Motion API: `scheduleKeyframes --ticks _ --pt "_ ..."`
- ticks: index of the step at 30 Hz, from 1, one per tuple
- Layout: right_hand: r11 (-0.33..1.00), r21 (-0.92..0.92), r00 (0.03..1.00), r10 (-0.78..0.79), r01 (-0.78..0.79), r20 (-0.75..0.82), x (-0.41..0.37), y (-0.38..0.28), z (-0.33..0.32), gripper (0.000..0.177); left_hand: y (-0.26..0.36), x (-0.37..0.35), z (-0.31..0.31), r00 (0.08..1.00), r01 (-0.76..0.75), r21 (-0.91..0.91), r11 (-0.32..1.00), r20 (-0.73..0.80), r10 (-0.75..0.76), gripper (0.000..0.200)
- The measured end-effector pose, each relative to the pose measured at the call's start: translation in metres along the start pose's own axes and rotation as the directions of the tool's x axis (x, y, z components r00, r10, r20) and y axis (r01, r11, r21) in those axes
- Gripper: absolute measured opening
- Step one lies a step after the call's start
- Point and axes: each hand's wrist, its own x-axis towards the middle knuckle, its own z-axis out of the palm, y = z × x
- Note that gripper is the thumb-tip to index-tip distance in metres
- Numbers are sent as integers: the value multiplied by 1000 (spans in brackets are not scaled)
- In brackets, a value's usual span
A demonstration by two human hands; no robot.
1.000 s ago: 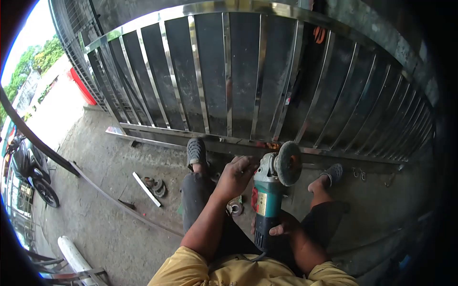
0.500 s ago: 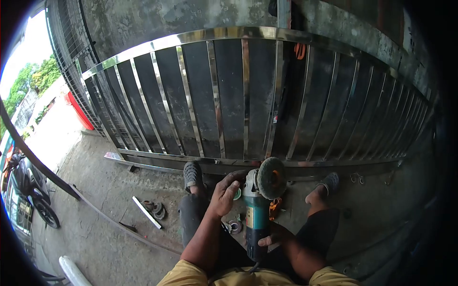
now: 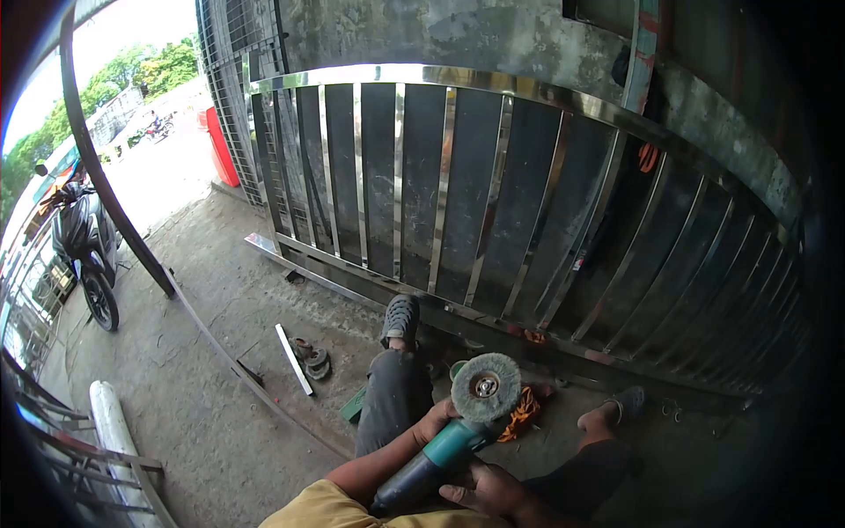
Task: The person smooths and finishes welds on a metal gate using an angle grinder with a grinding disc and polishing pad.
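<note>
An angle grinder (image 3: 451, 445) with a teal and black body lies slanted across the lap, its round grey buffing wheel (image 3: 486, 387) facing up. My left hand (image 3: 435, 421) is closed on the grinder's head end, partly hidden behind the wheel. Beside the body's lower right, my right hand (image 3: 486, 487) has its thumb and fingers apart, with its palm near the tool; whether it touches the grinder is unclear. Beyond the feet stands a shiny metal railing (image 3: 449, 176) with upright bars.
Orange cloth or cord (image 3: 523, 414) lies right of the wheel. Used discs (image 3: 314, 359) and a short white metal strip (image 3: 294, 359) lie on the floor at left. A motorcycle (image 3: 86, 246), a long white roll (image 3: 119, 440) and a red object (image 3: 220, 148) are farther left.
The view has turned left. The grinder has tilted from upright to slanted, and its wheel now faces the camera. My right hand has come off the handle's rear.
</note>
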Motion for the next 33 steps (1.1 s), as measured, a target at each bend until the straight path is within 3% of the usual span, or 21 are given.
scheduleKeyframes --ticks 1,3,4,5,6,7,10,13,14,17,19,21,22,23,24,27,30,33 --pt "971 -194 982 160 -137 105 -14 -13 -9 68 -17 -13 -18 993 78 -218 973 101 -57 63" --pt "919 -360 954 -55 164 295 -51 -85 -25 34 -29 -31 -2 992 93 -110 990 97 -82 69" --pt "878 -289 898 -279 382 340 -59 -51 -51 53 -26 -40 19 992 102 -50 994 83 -97 72" --pt "795 -195 796 -487 575 360 -65 -19 -67 72 -27 -42 18 991 124 178 976 29 -131 71" --pt "576 -562 785 -567 593 248 -65 -56 -59 77 -25 -42 25 988 122 256 959 65 -143 69" --pt "276 -842 724 -667 463 179 -63 -94 -53 82 -24 -37 31 984 102 313 944 105 -141 67" --pt "266 -960 880 -472 86 -52 -44 -76 -44 89 -28 -29 40 975 10 421 907 196 -102 65" --pt "269 -963 922 -380 28 -79 -57 -61 -46 95 -32 -22 44 971 -83 460 884 239 -33 67" --pt "382 -922 919 -342 -54 -195 -65 -56 -39 96 -36 -30 45 979 110 417 902 109 -170 71" --pt "580 -753 922 -6 -312 -387 -88 -67 -39 95 -40 -27 42 958 86 584 807 174 -228 76" --pt "722 -560 905 229 -406 -359 -108 -74 -57 95 -57 -21 34 930 126 584 802 212 -300 79" --pt "665 -712 965 53 -225 -255 -108 -75 -62 94 -63 -19 30 919 143 570 809 228 -323 82" --pt "452 -892 975 -203 7 -95 -100 -75 -63 95 -60 -18 32 924 147 549 823 220 -311 83" --pt "157 -966 908 -399 204 127 -91 -78 -63 95 -60 -19 33 930 150 531 834 212 -302 84" --pt "-2 -981 929 -321 192 183 -82 -94 -55 95 -61 -19 33 936 127 545 828 210 -282 83" --pt "159 -983 980 -190 88 57 -77 -75 -51 95 -59 -19 31 956 55 600 798 199 -215 82" --pt "532 -828 983 50 -177 -178 -77 -90 -51 96 -60 -21 35 929 95 563 821 247 -276 81" --pt "528 -842 994 -72 112 87 -72 -80 -71 92 -60 -21 38 921 138 625 768 204 -331 80"
